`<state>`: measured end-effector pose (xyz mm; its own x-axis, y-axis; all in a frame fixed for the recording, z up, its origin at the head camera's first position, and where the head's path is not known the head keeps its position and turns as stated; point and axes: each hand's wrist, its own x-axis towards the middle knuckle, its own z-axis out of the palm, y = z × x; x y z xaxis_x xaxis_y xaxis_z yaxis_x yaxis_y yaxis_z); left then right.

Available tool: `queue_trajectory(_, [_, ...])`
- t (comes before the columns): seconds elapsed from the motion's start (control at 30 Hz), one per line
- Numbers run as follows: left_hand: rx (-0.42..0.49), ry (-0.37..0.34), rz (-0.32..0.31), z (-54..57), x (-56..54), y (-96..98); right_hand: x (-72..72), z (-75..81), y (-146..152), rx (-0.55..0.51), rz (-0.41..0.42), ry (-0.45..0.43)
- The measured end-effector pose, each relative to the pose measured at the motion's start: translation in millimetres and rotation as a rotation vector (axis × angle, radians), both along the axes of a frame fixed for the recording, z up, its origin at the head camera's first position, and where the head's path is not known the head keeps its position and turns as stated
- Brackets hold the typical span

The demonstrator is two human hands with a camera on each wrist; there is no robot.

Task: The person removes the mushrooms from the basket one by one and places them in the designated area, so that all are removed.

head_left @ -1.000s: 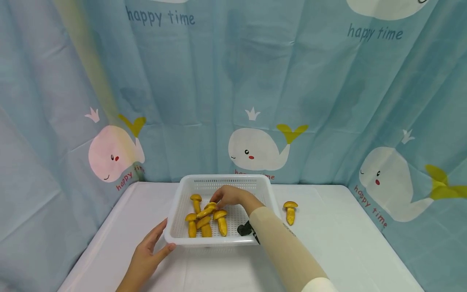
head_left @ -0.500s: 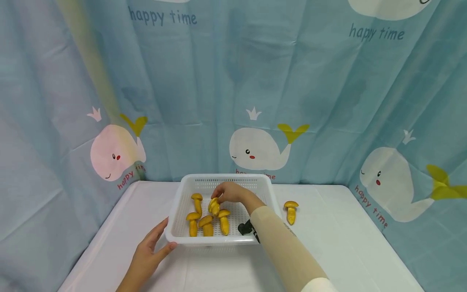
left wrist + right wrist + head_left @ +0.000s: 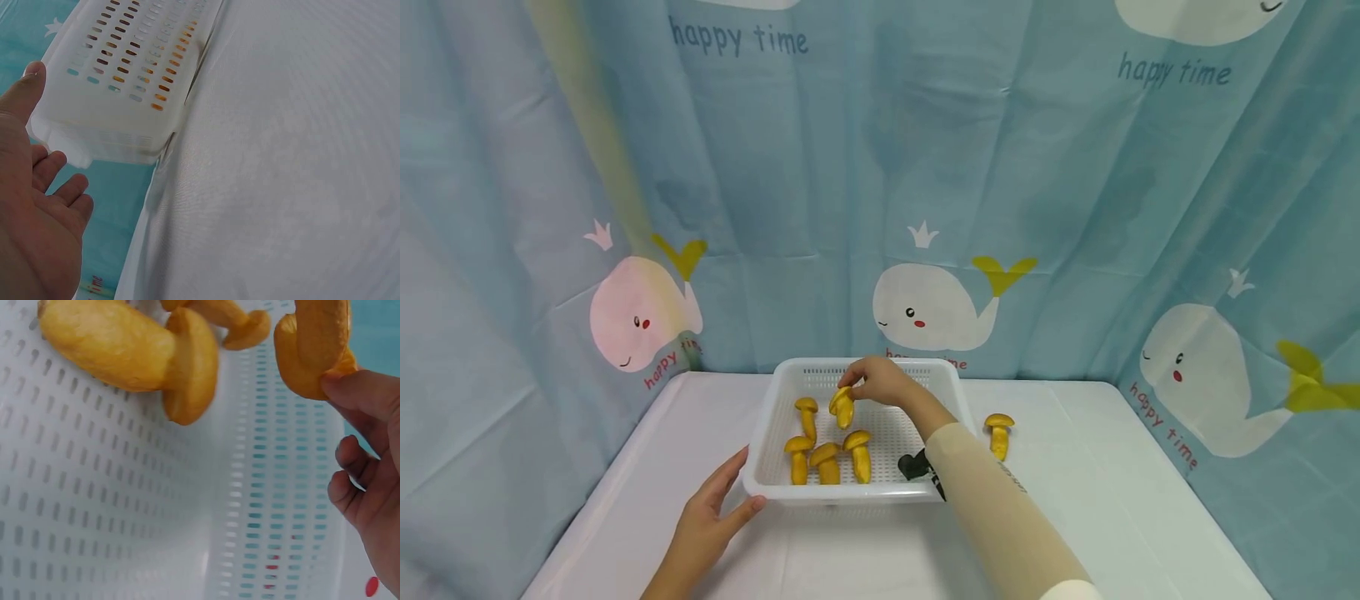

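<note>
A white perforated basket (image 3: 767, 433) stands on the white table. My right hand (image 3: 874, 382) pinches a yellow toy mushroom (image 3: 842, 406) by its cap and holds it above the basket's back half; in the right wrist view the mushroom (image 3: 315, 347) hangs from my fingertips. Several more yellow mushrooms (image 3: 827, 460) lie inside the basket, seen close as mushrooms (image 3: 134, 353) on the basket floor. My left hand (image 3: 715, 512) rests against the basket's near left corner with straight fingers; the left wrist view shows the left hand (image 3: 37, 206) beside the basket wall (image 3: 119, 81).
One more yellow mushroom (image 3: 998, 433) lies on the table (image 3: 1112, 500) right of the basket. A teal curtain (image 3: 880, 183) printed with whales closes off the back and both sides. A black wrist strap (image 3: 917, 464) sits on my right forearm.
My right hand has taken one mushroom from the pile and lifted it up and toward the back of the basket. The left hand has stayed at the corner.
</note>
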<state>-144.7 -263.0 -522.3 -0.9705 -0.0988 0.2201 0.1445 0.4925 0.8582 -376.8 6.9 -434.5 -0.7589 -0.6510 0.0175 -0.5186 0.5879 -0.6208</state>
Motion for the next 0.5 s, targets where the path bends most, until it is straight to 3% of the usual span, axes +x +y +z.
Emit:
queue_trajectory(0.2, [-0.015, -0.004, 0.004, 3.0, 1.1, 0.4, 3.8, 10.7, 9, 0.013, -0.026, 0.094])
queue_trajectory(0.5, [-0.002, -0.015, 0.012, 3.6, 0.7, 2.2, 14.1, 28.8, 27, -0.042, -0.082, 0.128])
